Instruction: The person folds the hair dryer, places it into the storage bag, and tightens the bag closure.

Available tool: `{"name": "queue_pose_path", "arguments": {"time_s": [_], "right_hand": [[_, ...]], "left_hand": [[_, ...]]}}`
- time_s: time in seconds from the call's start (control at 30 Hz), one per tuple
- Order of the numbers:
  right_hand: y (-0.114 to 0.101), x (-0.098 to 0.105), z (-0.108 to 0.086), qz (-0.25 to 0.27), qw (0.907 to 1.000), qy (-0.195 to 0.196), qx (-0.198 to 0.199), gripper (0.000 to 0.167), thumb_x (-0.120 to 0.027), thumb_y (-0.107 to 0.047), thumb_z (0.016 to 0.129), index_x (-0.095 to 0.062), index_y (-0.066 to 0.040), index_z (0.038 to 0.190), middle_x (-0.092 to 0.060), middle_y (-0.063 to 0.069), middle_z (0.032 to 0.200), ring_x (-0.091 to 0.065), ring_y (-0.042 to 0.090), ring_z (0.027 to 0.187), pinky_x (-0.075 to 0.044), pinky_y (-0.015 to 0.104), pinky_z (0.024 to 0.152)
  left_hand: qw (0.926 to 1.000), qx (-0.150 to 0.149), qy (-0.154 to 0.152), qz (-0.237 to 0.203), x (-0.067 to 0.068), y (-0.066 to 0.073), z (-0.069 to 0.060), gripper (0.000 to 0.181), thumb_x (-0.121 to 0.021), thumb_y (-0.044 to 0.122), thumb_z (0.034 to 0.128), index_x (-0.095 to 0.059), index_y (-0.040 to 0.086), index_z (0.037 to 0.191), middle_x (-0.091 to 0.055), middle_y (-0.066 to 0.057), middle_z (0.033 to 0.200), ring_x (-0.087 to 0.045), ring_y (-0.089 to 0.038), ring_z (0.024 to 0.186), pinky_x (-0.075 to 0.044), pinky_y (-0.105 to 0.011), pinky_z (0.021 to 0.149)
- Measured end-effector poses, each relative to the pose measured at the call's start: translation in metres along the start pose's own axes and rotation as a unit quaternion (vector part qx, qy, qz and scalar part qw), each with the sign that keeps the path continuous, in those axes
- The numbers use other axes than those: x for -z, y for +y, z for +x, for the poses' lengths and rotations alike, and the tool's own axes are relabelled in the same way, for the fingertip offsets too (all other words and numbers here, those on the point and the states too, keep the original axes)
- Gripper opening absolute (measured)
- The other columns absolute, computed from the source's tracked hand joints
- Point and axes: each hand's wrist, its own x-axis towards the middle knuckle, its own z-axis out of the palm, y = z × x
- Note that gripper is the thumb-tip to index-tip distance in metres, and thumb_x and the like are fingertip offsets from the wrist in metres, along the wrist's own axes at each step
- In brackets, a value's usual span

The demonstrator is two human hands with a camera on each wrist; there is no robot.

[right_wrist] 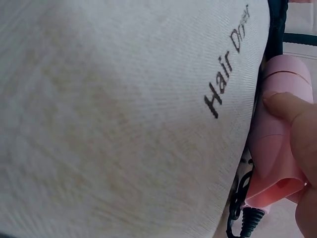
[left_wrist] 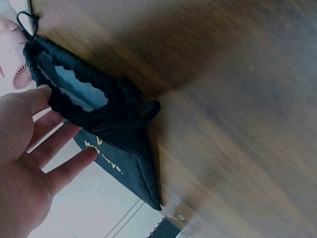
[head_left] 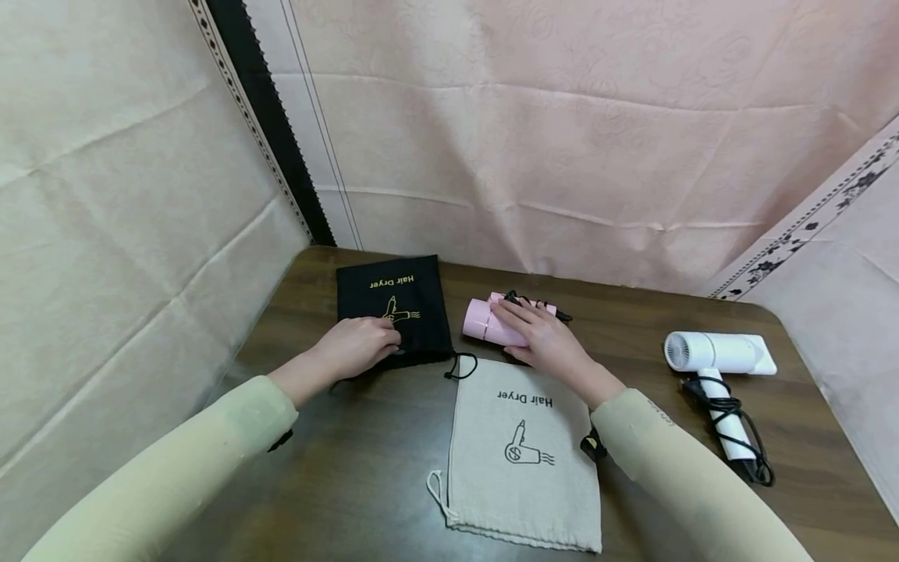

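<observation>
Pink hair dryer is gripped by the right hand near the bench's far edge; black drawstring bag is pinched open by the left hand; no dryer seems bagged yet.

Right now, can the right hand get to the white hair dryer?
Probably yes: mostly bare tabletop lies between the right hand and the white hair dryer, but it must first release the pink hair dryer.
</observation>
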Motion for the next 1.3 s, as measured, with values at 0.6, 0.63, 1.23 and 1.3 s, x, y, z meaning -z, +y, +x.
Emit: {"name": "queue_pose_path", "arguments": {"time_s": [0.6,0.63,1.23,1.3], "right_hand": [[0.002,0.021,0.004,-0.042,0.9955,0.049,0.069,0.080,-0.090,-0.011,0.086,-0.053,-0.007,0.157,-0.057,0.018,0.156,-0.054,0.049,0.141,-0.050,0.062,0.109],[0.002,0.023,0.004,-0.043,0.9949,0.055,0.073,0.080,-0.090,-0.011,0.086,-0.054,-0.007,0.157,-0.057,0.018,0.156,-0.054,0.049,0.140,-0.051,0.063,0.108],[-0.038,0.052,-0.002,-0.007,0.9913,0.089,0.096,0.079,-0.091,-0.012,0.085,-0.057,-0.013,0.156,-0.060,0.011,0.155,-0.058,0.043,0.140,-0.058,0.059,0.099],[-0.043,0.054,-0.002,-0.004,0.9907,0.090,0.102,0.079,-0.091,-0.012,0.084,-0.057,-0.013,0.155,-0.060,0.011,0.155,-0.059,0.043,0.139,-0.058,0.059,0.099]], "left_hand": [[0.9993,0.009,0.018,-0.032,0.011,-0.003,0.004,0.006,-0.075,0.013,0.1009,-0.080,0.010,0.101,-0.075,-0.006,0.102,-0.074,-0.021,0.089,-0.064,-0.041,0.076],[0.9990,0.014,0.019,-0.039,0.013,-0.003,0.005,0.007,-0.075,0.013,0.1013,-0.080,0.009,0.102,-0.075,-0.006,0.102,-0.074,-0.022,0.089,-0.064,-0.041,0.077],[0.9871,0.080,0.027,-0.136,0.044,-0.009,0.042,0.013,-0.070,0.015,0.1048,-0.080,0.007,0.105,-0.078,-0.006,0.098,-0.070,-0.017,0.079,-0.060,-0.041,0.076],[0.9839,0.094,0.027,-0.150,0.048,-0.008,0.047,0.014,-0.069,0.015,0.1053,-0.080,0.007,0.105,-0.078,-0.005,0.097,-0.069,-0.017,0.079,-0.060,-0.041,0.076]]}}
